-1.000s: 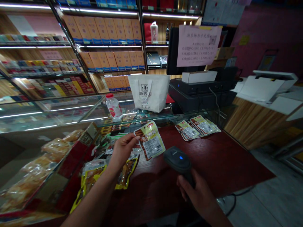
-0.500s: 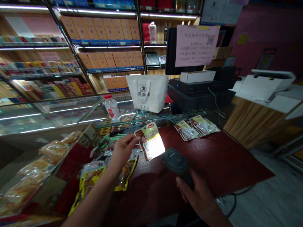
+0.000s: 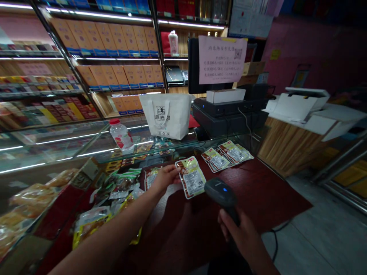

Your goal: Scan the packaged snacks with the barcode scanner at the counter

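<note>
My left hand (image 3: 164, 180) pinches the left edge of a snack packet (image 3: 191, 179), a flat pouch with a yellow-green top and a printed silvery panel facing up. In my right hand (image 3: 241, 231) is a dark barcode scanner (image 3: 222, 193), gripped by its handle, with a small blue light lit on top. The scanner's head is close to the packet's lower right corner. Similar snack packets (image 3: 216, 159) lie overlapping on the dark red counter (image 3: 258, 194) behind. Another packet (image 3: 150, 176) lies partly behind my left hand.
Bagged snacks (image 3: 123, 187) and an open carton (image 3: 67, 206) of wrapped food crowd the left side. A white tote bag (image 3: 166, 116) and a red-capped bottle (image 3: 120, 135) stand on the glass case. Beyond are a monitor (image 3: 193, 67) and stocked shelves (image 3: 117, 59).
The bright glare on the held packet is gone, and its printed panel now shows. A blue light has come on atop the scanner. The view has swung slightly right.
</note>
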Demonstrator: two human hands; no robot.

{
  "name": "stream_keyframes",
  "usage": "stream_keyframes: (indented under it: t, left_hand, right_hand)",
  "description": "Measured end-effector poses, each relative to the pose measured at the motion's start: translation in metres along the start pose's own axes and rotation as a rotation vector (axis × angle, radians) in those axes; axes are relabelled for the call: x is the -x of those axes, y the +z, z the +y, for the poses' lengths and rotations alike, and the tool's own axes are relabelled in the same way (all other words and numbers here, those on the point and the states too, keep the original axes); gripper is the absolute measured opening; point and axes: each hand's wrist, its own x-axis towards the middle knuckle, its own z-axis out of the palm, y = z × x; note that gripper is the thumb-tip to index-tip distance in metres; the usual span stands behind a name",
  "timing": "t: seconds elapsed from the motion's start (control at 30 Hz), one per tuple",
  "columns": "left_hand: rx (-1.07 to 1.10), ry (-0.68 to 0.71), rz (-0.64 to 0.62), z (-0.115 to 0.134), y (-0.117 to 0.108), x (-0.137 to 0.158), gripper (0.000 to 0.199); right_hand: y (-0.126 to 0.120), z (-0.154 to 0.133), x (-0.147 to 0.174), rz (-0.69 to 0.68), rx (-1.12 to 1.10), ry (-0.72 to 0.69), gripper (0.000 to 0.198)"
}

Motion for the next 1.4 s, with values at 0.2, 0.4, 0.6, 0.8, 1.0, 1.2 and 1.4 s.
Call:
stream_keyframes:
  t: [0.2, 0.4, 0.6, 0.8, 1.0, 1.2, 1.4]
  left_hand:
    - [0.113, -0.140, -0.013, -0.018, 0.061, -0.080, 0.002]
    - [0.059, -0.172, 0.002, -0.020, 0.114, -0.140, 0.008]
    - [-0.129, -0.164, 0.037, -0.021, 0.131, -0.166, 0.016]
    - [-0.466, -0.071, 0.028, -0.026, 0.125, -0.154, 0.023]
    - [-0.916, 0.164, 0.015, -0.018, 0.062, -0.104, 0.022]
    - [-1.390, 0.221, 0.088, 0.018, -0.052, -0.053, 0.015]
    - [-1.641, 0.108, 0.083, 0.026, -0.111, -0.040, 0.030]
  right_hand:
    - [-0.030, 0.009, 0.000, 0.127, -0.061, 0.025, 0.058]
    - [-0.037, 0.013, 0.008, 0.177, -0.074, 0.085, 0.058]
    - [-0.035, 0.011, 0.011, 0.211, -0.093, 0.083, 0.057]
    - [-0.034, 0.007, 0.013, 0.193, -0.110, 0.098, 0.058]
    - [-0.035, 0.019, 0.014, 0.128, -0.089, 0.130, 0.060]
    - [-0.025, 0.016, 0.005, 0.029, -0.105, 0.102, 0.055]
    - [0.007, 0.003, -0.008, -0.034, -0.119, 0.049, 0.055]
